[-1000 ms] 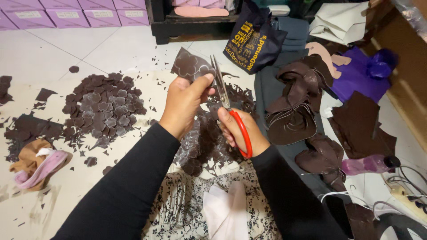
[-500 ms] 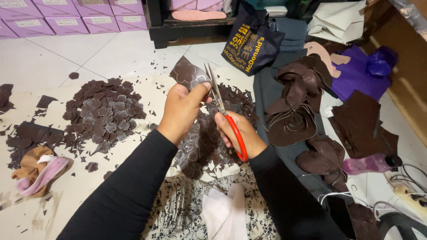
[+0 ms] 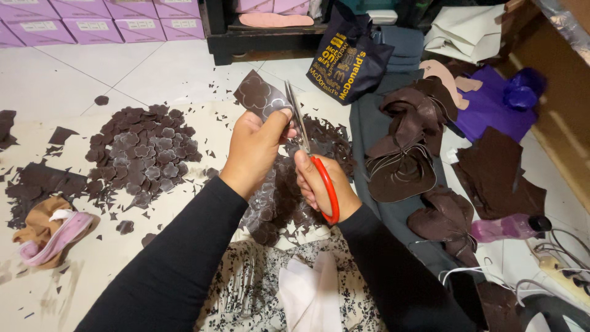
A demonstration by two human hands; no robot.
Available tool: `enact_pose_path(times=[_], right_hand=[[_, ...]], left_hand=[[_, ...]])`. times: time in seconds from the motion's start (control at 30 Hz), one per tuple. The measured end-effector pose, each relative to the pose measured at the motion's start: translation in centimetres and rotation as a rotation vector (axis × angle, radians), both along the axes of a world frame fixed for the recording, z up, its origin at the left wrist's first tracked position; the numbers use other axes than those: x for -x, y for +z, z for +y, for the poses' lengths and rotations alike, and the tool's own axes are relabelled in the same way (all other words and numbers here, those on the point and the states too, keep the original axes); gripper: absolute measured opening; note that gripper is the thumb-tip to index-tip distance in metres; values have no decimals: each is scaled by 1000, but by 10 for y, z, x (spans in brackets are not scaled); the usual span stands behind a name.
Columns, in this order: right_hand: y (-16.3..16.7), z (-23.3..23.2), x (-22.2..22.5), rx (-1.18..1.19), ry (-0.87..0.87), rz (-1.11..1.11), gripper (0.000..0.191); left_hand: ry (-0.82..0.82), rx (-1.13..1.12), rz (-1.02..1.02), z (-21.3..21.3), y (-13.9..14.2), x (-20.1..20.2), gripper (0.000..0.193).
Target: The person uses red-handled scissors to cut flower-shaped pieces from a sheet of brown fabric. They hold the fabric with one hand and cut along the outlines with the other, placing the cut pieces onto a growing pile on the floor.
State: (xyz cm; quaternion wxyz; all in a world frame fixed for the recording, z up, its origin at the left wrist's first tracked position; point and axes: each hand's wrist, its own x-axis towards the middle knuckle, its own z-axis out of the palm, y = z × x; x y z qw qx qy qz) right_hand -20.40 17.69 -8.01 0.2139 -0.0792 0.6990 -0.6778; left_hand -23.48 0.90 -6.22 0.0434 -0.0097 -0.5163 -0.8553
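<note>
My left hand (image 3: 255,147) pinches a dark brown sheet of material (image 3: 257,96) marked with flower outlines, held up over my lap. My right hand (image 3: 322,187) grips red-handled scissors (image 3: 309,154), blades pointing up against the sheet's right edge beside my left thumb. The lower part of the sheet (image 3: 276,203) hangs down between my forearms. A pile of cut brown flower shapes (image 3: 141,154) lies on the floor to the left.
Brown offcuts (image 3: 329,141) lie scattered behind my hands. Curled brown scraps (image 3: 405,154) and larger brown pieces (image 3: 491,172) sit right. A dark shopping bag (image 3: 347,58) stands ahead, purple boxes (image 3: 92,24) far left, a pink bottle (image 3: 507,227) and cables right.
Both hands have shifted slightly left and down in view with the sheet and scissors; the scissor blades sit closer to my left thumb.
</note>
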Motion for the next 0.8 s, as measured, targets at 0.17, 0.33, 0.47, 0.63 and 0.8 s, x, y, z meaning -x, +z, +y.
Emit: enact_pose_path(times=[0.17,0.33,0.47,0.63,0.8], right_hand=[[-9,4,6,44,-23,2,48],[-17,10,12,10,13,14,46],[-21,11,13,-34,24,35,47],[-22,8,14,-120,51,85,46],[-20,10,14,-118,85,97,47]], left_hand=[[-18,-8,24,-6,0,4,13],[-3,29,6,-11,-6,8,14],[-35,36,-38,-16,-8,12,15],[-52,41,26,-15,-9,14,15],[-49,46,62,-15,-8,14,19]])
